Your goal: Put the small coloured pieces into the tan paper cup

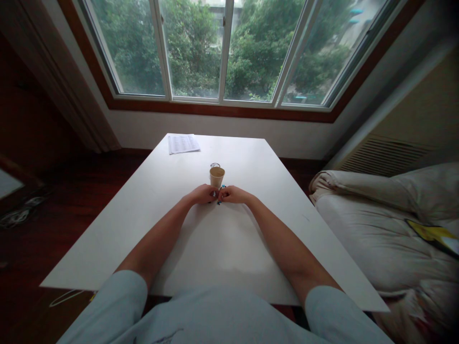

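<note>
Both of my hands meet over the middle of the white table (211,248), just in front of a paper cup (217,177). My left hand (204,193) has its fingers curled, with a small pale bit showing at the fingertips. My right hand (231,194) is pinched closed close beside it. Small blue and dark pieces (218,203) show around the fingertips, too small to name. What each hand grips is mostly hidden by the fingers. Behind the cup lies a thin dark loop (215,165), perhaps wire or cord. The cup stands upright with its open top toward me.
Printed paper sheets (183,143) lie at the table's far left corner. To the right stands a pale sofa (358,229) with a yellow item (435,235) on it. A window (222,52) spans the wall beyond the table. Cables (21,212) lie at the far left.
</note>
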A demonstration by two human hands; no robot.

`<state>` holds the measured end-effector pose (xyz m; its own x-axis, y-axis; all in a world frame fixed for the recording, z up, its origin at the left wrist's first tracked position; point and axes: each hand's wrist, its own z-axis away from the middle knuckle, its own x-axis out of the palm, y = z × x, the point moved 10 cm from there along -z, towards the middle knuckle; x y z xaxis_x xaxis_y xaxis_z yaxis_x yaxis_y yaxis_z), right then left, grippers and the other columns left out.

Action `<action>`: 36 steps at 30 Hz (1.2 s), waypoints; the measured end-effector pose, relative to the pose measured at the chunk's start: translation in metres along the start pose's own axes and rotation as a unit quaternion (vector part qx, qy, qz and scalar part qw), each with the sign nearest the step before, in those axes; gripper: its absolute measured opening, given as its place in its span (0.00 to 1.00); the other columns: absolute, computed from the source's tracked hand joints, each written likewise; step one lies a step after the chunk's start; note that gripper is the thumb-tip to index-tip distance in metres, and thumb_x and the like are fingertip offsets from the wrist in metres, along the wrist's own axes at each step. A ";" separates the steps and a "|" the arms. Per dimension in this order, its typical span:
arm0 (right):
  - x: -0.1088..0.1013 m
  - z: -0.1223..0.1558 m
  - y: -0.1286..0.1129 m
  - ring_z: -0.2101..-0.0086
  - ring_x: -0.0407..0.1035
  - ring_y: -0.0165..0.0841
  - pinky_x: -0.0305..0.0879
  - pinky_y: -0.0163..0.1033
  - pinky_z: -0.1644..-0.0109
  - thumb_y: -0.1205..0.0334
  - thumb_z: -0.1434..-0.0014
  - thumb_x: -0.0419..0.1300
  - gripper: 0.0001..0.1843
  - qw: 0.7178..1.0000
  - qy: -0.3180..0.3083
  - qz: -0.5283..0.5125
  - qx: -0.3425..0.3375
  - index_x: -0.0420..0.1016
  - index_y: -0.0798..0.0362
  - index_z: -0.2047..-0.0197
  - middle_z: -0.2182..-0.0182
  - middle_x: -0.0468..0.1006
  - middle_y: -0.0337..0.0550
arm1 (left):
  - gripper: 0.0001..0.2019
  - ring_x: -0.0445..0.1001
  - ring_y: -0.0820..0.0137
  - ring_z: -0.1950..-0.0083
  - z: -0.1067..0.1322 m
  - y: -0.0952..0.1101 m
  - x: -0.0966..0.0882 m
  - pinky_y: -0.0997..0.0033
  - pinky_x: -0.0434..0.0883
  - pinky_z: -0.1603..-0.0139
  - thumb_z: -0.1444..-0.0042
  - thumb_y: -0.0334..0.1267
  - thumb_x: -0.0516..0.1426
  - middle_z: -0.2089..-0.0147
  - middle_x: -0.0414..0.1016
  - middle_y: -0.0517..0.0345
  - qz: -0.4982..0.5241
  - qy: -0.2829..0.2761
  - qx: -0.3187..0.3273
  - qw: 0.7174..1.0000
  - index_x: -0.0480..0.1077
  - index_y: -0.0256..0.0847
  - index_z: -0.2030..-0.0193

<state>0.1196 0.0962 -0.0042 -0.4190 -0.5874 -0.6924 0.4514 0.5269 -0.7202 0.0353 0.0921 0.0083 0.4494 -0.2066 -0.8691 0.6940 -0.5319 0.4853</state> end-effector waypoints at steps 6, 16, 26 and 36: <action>0.002 0.002 0.007 0.72 0.63 0.27 0.55 0.31 0.68 0.62 0.49 0.59 0.12 0.999 -0.032 -0.001 0.009 0.80 0.55 0.64 0.72 0.74 0.37 | 0.12 0.66 0.73 0.72 0.000 0.007 0.001 0.74 0.57 0.70 0.48 0.38 0.57 0.71 0.74 0.60 -0.006 -0.001 0.011 1.000 0.80 0.46 0.60; -0.002 0.006 -0.002 0.74 0.60 0.26 0.53 0.31 0.69 0.58 0.47 0.60 0.14 1.000 0.012 0.004 0.001 0.79 0.54 0.59 0.75 0.69 0.35 | 0.09 0.63 0.75 0.73 0.001 -0.017 -0.023 0.75 0.56 0.71 0.47 0.38 0.56 0.74 0.70 0.62 0.023 0.106 -0.022 0.994 0.77 0.42 0.62; 0.005 0.002 -0.008 0.75 0.58 0.26 0.51 0.31 0.70 0.62 0.48 0.59 0.11 0.999 0.037 0.024 -0.021 0.79 0.52 0.61 0.77 0.65 0.33 | 0.10 0.59 0.76 0.75 0.018 -0.044 -0.057 0.76 0.55 0.71 0.45 0.42 0.55 0.78 0.61 0.67 0.088 0.242 -0.081 0.963 0.75 0.41 0.62; 0.008 0.001 -0.014 0.73 0.61 0.27 0.53 0.31 0.69 0.63 0.48 0.59 0.11 0.999 0.012 0.017 -0.028 0.79 0.54 0.62 0.74 0.71 0.36 | 0.12 0.56 0.76 0.75 0.021 -0.047 -0.066 0.76 0.55 0.73 0.45 0.46 0.55 0.77 0.57 0.66 0.221 0.356 -0.114 0.901 0.73 0.39 0.62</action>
<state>0.1109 0.0833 0.0005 -0.4231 -0.5534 -0.7175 0.4208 0.5812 -0.6965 -0.0390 0.1137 0.0407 0.9009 0.2658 -0.3430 0.4192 -0.3285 0.8464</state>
